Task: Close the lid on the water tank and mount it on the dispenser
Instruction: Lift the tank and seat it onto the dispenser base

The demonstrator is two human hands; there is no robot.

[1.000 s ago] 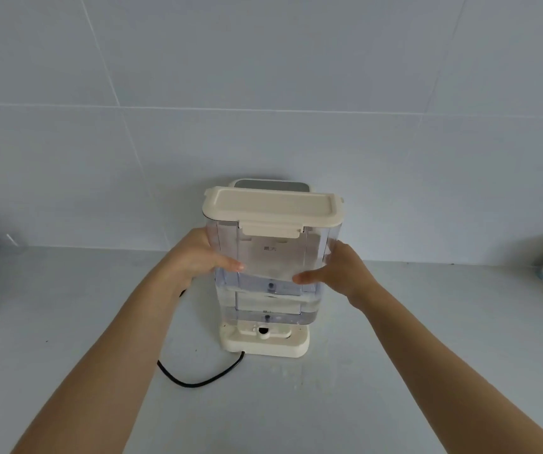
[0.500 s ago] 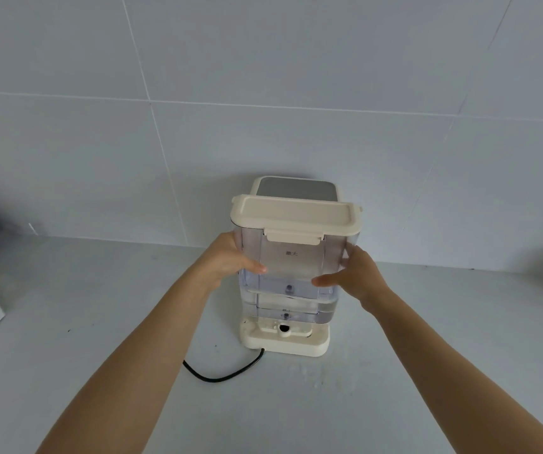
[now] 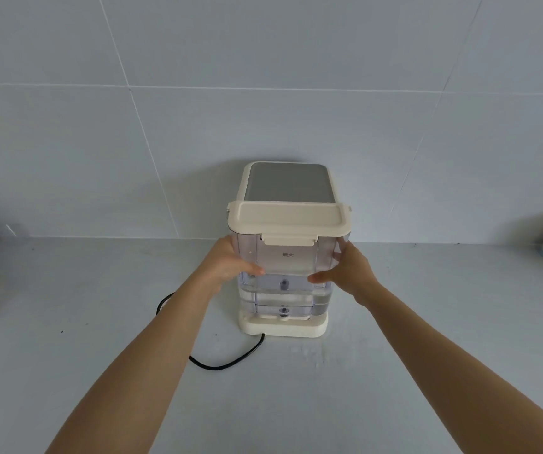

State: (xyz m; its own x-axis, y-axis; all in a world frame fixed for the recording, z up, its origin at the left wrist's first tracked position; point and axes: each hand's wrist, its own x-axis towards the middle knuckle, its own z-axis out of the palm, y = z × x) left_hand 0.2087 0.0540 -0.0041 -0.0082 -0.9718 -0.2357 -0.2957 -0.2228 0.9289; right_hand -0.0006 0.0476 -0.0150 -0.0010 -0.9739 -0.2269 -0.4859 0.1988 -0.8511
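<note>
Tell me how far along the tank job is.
Done: the lid sits closed on the tank. In hand: the left hand and right hand grip the tank's sides, lowering it onto the dispenser. Left: confirm it is fully seated, then let go.

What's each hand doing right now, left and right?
Left hand: closed on the water tank, left side.
Right hand: closed on the water tank, right side.

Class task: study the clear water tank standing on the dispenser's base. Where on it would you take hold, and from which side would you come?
Grip the water tank by its two flat, upright side walls just below the lid, coming from the front, as the left hand and right hand do. The dispenser body blocks the back, and the lid's overhanging rim probably helps stop the palms sliding upward.
</note>
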